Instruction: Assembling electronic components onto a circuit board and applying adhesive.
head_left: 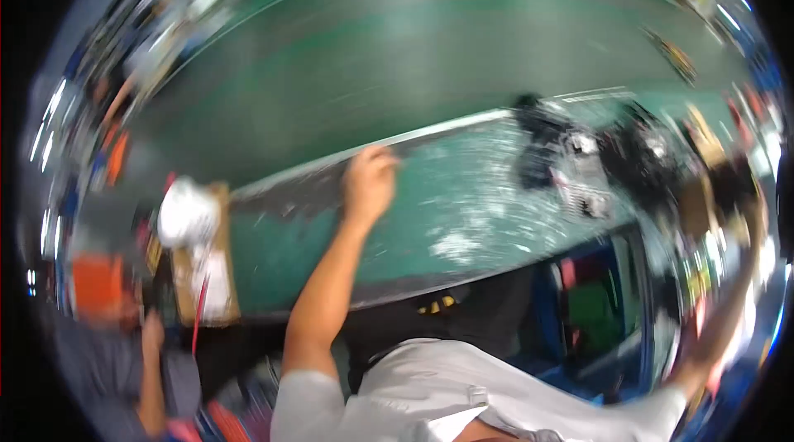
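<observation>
My left hand [370, 182] is over the middle of a green-topped workbench [331, 231], near its far edge. Its fingers are curled together; what they hold, if anything, does not show. My right arm reaches far out to the right, where my right hand [751, 212] is smeared by motion beside a brown cardboard box [697, 206]. Whether its fingers grip anything cannot be made out. Between the hands, toward the bench's right end, lie black bundled parts [546, 132] and clear plastic bags [585, 181] with small pieces, all blurred.
A white bag [188, 212] rests by a cardboard tray [225, 277] at the bench's left end. Another person's hand [152, 333] is beyond it, near an orange bin [98, 283]. A blue crate [546, 310] stands below the near edge at right.
</observation>
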{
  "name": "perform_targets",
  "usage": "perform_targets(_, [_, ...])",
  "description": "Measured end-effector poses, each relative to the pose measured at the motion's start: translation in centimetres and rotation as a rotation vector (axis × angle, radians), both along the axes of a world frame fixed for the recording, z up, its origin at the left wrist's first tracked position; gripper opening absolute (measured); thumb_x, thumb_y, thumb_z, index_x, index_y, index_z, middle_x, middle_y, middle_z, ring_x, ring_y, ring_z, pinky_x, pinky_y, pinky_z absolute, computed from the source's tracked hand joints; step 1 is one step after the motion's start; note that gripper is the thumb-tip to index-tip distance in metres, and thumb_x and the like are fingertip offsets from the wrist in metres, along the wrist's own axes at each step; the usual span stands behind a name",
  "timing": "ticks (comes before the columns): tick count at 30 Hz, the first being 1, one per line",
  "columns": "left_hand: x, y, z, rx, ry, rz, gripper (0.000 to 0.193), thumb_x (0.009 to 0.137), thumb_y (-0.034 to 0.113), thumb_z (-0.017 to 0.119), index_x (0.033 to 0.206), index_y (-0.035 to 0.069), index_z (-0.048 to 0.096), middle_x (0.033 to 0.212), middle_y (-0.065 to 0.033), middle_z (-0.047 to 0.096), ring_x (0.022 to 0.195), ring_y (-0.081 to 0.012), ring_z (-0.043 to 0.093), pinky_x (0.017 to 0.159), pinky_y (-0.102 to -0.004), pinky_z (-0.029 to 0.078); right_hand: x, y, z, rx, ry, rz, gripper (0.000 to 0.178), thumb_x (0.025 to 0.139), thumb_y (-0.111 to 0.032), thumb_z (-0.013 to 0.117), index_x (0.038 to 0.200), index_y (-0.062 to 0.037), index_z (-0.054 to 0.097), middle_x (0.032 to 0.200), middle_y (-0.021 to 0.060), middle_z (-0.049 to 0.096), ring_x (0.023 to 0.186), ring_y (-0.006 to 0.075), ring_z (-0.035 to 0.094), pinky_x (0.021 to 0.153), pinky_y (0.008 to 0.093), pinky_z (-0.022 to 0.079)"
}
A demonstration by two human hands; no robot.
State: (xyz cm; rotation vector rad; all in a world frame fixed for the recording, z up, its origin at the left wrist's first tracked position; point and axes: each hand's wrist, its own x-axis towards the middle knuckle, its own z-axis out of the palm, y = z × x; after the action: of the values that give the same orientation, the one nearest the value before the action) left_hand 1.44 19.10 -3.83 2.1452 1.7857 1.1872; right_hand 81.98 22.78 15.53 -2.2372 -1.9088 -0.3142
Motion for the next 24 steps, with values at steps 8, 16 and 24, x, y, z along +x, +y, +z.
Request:
perform_targets(8, [0.9, -1.3, -0.9, -0.030, -0.293, -0.042, 0.014, 0.081, 0.002, 0.058, 0.082, 0.006, 0.071, 0.101, -0.0097, 0.062, 0.089, -0.0293, 0.064, 0.077, -0.0393, 0.052, -31.9, 24.2, -6.1, 0.091, -0.004, 0.765, 0.039, 0.087, -0.012, 0.067, 0.125, -0.0018, 0.062, 0.119, 0.0159, 0.066, 0.089, 0.0231, 0.066, 0.078, 0.0328, 0.054])
perform_targets(16, [-0.1, -0.7, -1.1, -0.014, -0.339, -0.086, 0.014, 0.081, 0.002, 0.058, 0.077, 0.006, 0.070, 0.099, -0.0093, 0.062, 0.085, -0.0301, 0.065, 0.076, -0.0415, 0.052, -29.0, 21.9, -7.1, 0.215, -0.097, 0.797, 0.037, 0.090, -0.012, 0.065, 0.125, -0.0001, 0.062, 0.121, 0.0170, 0.065, 0.095, 0.0251, 0.065, 0.083, 0.0338, 0.052])
perform_targets(24, [0.8, -0.3, -1.6, -0.008, -0.337, -0.093, 0.013, 0.080, 0.002, 0.058, 0.078, 0.007, 0.070, 0.099, -0.0089, 0.062, 0.088, -0.0291, 0.065, 0.078, -0.0388, 0.053, -30.8, 18.1, -11.2, 0.372, -0.049, 0.816, 0.036, 0.092, -0.013, 0.063, 0.124, 0.0015, 0.062, 0.122, 0.0181, 0.064, 0.100, 0.0272, 0.063, 0.088, 0.0347, 0.051])
